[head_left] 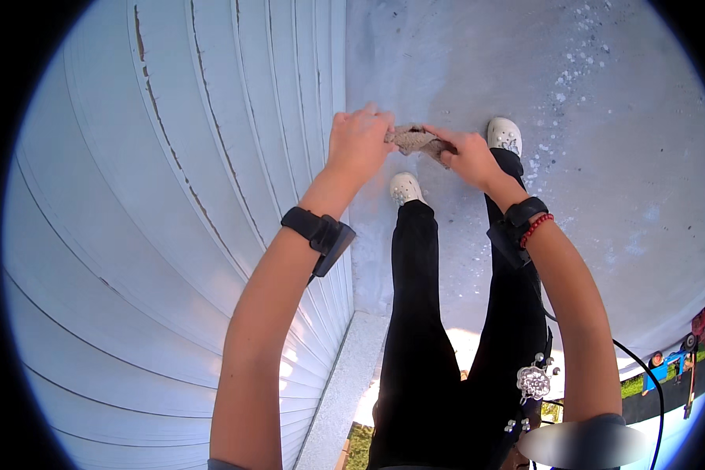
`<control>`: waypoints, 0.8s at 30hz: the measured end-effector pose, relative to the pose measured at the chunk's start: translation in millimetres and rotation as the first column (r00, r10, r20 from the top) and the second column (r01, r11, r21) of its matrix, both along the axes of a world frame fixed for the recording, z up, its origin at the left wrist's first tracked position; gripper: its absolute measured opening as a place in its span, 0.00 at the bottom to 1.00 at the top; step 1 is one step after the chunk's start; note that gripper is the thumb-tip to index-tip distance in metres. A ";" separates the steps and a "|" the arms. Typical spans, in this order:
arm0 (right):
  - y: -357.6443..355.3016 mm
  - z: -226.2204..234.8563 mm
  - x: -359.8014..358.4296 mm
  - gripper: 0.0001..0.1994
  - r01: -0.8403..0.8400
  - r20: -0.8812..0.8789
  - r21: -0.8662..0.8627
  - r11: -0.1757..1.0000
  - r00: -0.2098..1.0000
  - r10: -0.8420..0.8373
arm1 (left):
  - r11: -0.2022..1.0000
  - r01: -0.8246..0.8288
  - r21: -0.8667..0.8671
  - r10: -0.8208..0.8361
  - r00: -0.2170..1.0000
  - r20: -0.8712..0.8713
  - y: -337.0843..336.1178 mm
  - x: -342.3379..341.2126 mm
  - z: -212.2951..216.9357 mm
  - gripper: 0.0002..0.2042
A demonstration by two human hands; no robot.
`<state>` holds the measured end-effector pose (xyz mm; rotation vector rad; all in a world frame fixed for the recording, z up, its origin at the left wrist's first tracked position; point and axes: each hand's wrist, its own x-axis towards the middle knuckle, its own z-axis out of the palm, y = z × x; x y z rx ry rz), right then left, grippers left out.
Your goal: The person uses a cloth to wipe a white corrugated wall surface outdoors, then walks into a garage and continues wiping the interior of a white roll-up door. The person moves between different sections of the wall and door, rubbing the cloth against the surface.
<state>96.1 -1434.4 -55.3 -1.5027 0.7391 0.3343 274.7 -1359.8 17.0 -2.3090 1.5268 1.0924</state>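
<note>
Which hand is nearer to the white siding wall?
Left. The left hand is right beside the siding wall, gripping one end of the rag; the right hand holds the other end, farther off.

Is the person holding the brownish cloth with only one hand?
No: both the left hand and the right hand grip the brownish cloth between them.

No packages, labels, signs or screens are showing anywhere in this view, neither near the person's feet, nor along the left wall, nor far off at the right edge.
</note>
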 end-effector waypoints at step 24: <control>247.7 -139.8 202.3 0.10 0.516 0.072 0.005 0.856 0.854 -0.515 | 0.694 0.604 0.392 -0.698 0.430 0.573 141.8 82.2 -141.6 0.04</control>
